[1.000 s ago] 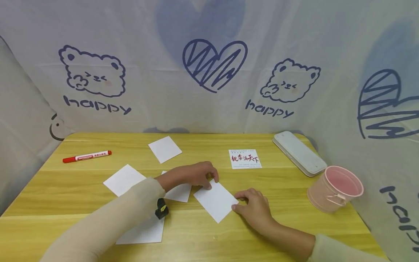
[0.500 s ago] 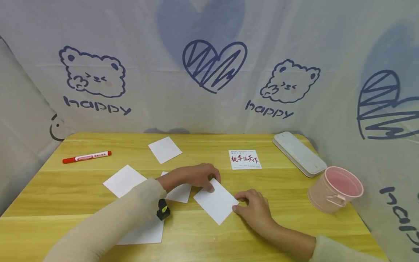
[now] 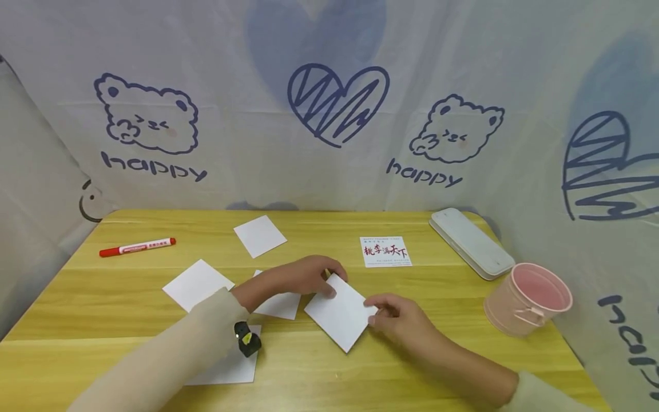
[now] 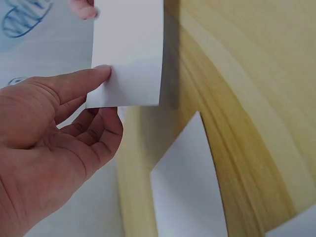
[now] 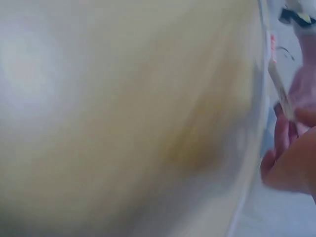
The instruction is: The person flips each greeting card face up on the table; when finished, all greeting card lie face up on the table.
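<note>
Near paper (image 3: 221,372): flat on surface (image 3: 329,389), partly hidden by my left sleeve (image 3: 170,349).
Right hand (image 3: 407,326): fingers curled, pinching right corner of held card.
Held card (image 3: 340,317): white, between my hands, raised off surface.
Left hand (image 3: 309,276): thumb on top, fingers curled beneath, pinching far corner.
Pink cup (image 3: 507,303): upright, right side.
Marker (image 3: 138,247): red and white, far left.
Printed card (image 3: 386,252): beyond my hands, red characters.
White case (image 3: 471,243): behind cup.
Cloth (image 3: 242,143): back, bears and hearts.

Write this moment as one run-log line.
left hand: pinches white card near far corner | right hand: pinches its right corner | red marker: lying untouched | pink bucket: untouched
</note>
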{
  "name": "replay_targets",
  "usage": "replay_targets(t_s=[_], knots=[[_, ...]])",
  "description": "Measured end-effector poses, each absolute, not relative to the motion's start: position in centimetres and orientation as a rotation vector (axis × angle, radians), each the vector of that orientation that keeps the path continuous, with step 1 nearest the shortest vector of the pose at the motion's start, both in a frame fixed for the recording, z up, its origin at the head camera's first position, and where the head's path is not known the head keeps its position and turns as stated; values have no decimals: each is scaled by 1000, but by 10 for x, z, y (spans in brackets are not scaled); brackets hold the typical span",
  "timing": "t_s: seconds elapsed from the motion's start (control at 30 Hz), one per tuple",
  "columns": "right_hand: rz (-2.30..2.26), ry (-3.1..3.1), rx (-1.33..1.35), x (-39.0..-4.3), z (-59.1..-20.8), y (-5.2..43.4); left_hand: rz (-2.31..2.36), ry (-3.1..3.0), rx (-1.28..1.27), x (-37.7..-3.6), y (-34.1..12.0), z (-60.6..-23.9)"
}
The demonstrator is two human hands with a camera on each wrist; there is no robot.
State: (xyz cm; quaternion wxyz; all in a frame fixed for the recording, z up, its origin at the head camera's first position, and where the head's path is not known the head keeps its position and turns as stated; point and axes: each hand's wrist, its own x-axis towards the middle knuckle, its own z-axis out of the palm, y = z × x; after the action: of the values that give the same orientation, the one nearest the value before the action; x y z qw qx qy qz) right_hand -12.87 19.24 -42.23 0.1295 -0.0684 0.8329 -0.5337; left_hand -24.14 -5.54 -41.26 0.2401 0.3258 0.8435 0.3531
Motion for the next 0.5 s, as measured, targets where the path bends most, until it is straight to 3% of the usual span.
replay_targets(t_s=[0.2, 0.5], knots=[[-1480, 2397, -590, -141, -407, 202, 1082, 2344, 868, -226, -76, -397], [-1550, 2426, -723, -158, -390, 192, 1240, 2412, 775, -207, -101, -376]])
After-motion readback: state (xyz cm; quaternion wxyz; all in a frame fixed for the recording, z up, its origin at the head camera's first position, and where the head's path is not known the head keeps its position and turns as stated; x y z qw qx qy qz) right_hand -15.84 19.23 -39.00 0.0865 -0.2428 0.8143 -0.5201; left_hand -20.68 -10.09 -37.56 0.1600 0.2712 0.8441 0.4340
